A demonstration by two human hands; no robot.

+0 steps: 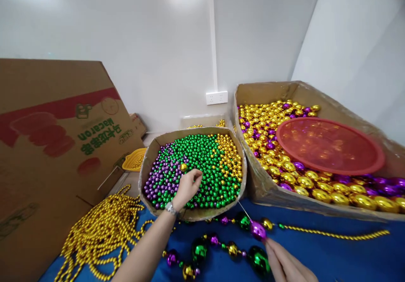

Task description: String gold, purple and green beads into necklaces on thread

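My left hand point(189, 185), with a watch point(171, 208) on its wrist, is above the cardboard box of small beads point(193, 214). Its fingers are curled together, and whatever they pinch is hidden. A bigger gold bead point(183, 167) shows just beyond the knuckles among purple beads point(164, 172) and green beads point(193, 147). At the lower right, my right hand point(286, 263) pinches a shiny purple bead point(258, 230). From that bead a thin straight wire or thread point(243, 210) slants up to the box's rim. A mixed bead necklace point(232, 249) lies below on the blue cloth point(303, 256).
To the right, a large carton point(272, 193) holds gold and purple beads, with a red plastic lid or tray point(330, 146) on them. Gold bead strands point(98, 227) pile at left beside a printed carton point(57, 155). A yellow basket point(134, 159) stands behind.
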